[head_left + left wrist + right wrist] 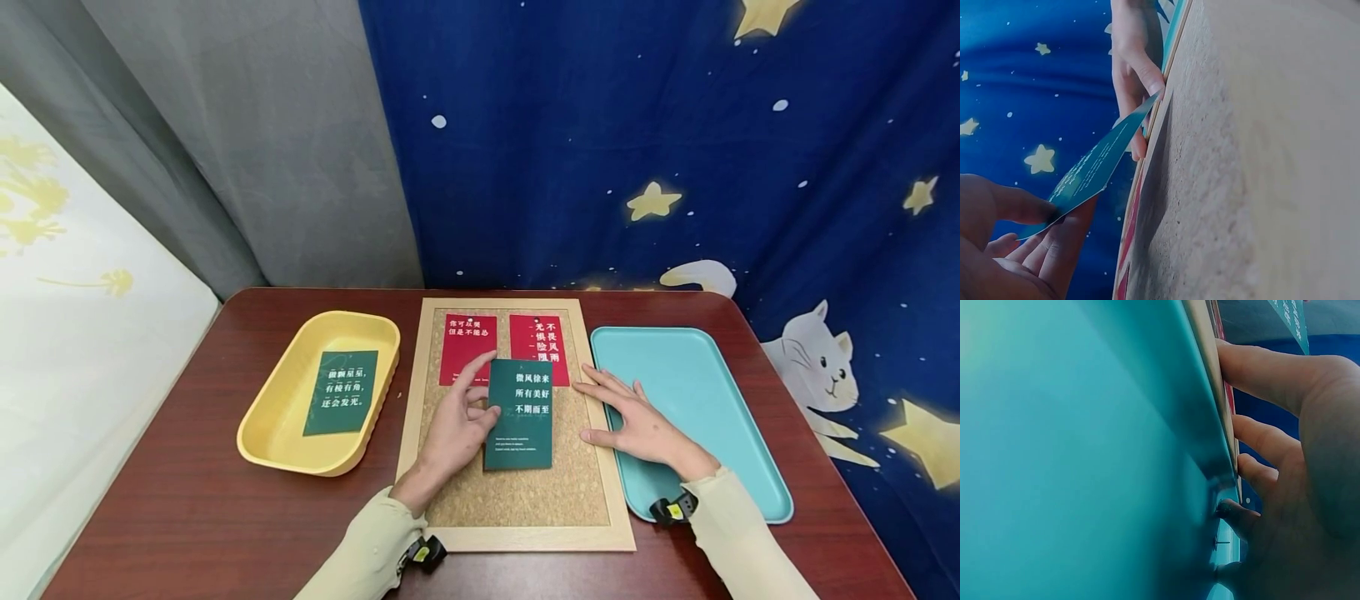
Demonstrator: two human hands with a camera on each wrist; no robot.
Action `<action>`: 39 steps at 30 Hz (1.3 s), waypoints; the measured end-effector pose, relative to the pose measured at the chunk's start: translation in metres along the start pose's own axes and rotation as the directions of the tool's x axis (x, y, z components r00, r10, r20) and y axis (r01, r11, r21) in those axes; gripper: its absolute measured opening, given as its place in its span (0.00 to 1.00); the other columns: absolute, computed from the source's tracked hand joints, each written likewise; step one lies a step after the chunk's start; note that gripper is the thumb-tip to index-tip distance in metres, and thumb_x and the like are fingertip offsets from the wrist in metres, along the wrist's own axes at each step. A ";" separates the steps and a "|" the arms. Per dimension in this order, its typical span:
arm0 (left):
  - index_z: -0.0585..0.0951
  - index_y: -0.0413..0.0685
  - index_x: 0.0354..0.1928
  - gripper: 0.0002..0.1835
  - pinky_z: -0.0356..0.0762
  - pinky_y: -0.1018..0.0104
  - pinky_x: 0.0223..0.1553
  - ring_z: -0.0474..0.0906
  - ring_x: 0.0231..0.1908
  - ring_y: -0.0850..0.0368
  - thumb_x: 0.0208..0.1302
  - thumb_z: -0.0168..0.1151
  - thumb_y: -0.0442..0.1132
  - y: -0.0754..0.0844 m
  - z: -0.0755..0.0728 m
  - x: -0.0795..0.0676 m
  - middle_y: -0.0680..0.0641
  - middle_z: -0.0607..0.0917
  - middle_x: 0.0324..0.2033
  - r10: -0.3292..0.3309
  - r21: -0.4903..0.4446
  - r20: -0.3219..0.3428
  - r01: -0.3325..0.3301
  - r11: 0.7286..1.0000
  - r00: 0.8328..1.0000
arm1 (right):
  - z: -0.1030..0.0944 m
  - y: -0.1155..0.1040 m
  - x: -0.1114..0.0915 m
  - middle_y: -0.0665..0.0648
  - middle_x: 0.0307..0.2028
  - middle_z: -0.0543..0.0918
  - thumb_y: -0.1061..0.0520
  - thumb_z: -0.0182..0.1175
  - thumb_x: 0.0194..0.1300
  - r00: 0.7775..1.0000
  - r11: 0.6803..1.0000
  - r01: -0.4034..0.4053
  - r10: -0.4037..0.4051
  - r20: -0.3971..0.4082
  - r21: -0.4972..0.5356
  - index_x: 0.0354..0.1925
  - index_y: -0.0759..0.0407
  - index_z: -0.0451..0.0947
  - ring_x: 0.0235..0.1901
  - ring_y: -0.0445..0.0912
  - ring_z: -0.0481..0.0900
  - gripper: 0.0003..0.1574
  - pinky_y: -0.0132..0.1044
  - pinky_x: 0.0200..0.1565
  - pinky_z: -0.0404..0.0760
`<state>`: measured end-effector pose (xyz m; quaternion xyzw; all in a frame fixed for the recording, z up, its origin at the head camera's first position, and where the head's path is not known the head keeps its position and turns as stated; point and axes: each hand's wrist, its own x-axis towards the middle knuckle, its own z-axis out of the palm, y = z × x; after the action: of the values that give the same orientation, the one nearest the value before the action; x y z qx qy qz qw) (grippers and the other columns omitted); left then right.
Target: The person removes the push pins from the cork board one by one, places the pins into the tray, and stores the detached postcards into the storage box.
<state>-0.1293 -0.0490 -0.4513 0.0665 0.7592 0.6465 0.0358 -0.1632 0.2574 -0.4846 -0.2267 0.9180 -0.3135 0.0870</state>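
Observation:
My left hand (453, 425) pinches a dark green card (520, 417) with white writing by its left edge, thumb on the printed face. The left wrist view shows the card (1094, 162) tilted and raised over the cork board (525, 504). Two red cards (467, 343) are fixed side by side at the board's top, a small pin at each one's upper edge. The green card overlaps the right red card (534, 329). My right hand (637, 423) has its fingers spread, holding nothing, with thumb and fingertips at the board's right wooden frame (1213, 369).
A yellow basket (264, 408) at the left holds another green card (341, 392). The turquoise tray (675, 358) lies right of the board, under my right hand. A small pin (1221, 542) shows by the tray's edge. Curtains hang behind the brown table (180, 500).

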 end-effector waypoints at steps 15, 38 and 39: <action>0.63 0.75 0.78 0.46 0.73 0.78 0.27 0.66 0.14 0.64 0.68 0.61 0.22 0.001 -0.004 0.000 0.40 0.90 0.46 0.016 -0.019 -0.035 -0.017 1.000 0.999 | 0.001 0.000 0.000 0.54 0.83 0.56 0.38 0.73 0.62 1.000 1.000 -0.003 0.003 0.001 0.008 0.76 0.45 0.69 0.82 0.65 0.49 0.48 0.80 0.74 0.33; 0.64 0.78 0.78 0.46 0.72 0.78 0.27 0.66 0.17 0.64 0.68 0.62 0.24 0.000 -0.009 -0.001 0.39 0.86 0.39 0.027 -0.036 -0.077 -0.030 0.999 0.997 | 0.000 0.001 0.000 0.54 0.83 0.56 0.38 0.73 0.62 1.000 1.000 -0.005 0.005 -0.001 0.014 0.76 0.45 0.69 0.82 0.65 0.49 0.48 0.80 0.74 0.33; 0.64 0.77 0.77 0.45 0.71 0.78 0.27 0.66 0.17 0.64 0.68 0.62 0.24 0.000 -0.009 -0.002 0.39 0.85 0.38 0.027 -0.040 -0.080 -0.030 0.999 0.996 | 0.000 0.001 0.000 0.54 0.83 0.56 0.38 0.73 0.62 1.000 1.000 -0.006 0.006 0.000 0.013 0.76 0.45 0.69 0.82 0.65 0.48 0.48 0.80 0.74 0.33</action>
<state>-0.1289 -0.0580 -0.4500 0.0507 0.7457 0.6644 -0.0022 -0.1632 0.2580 -0.4854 -0.2234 0.9165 -0.3195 0.0892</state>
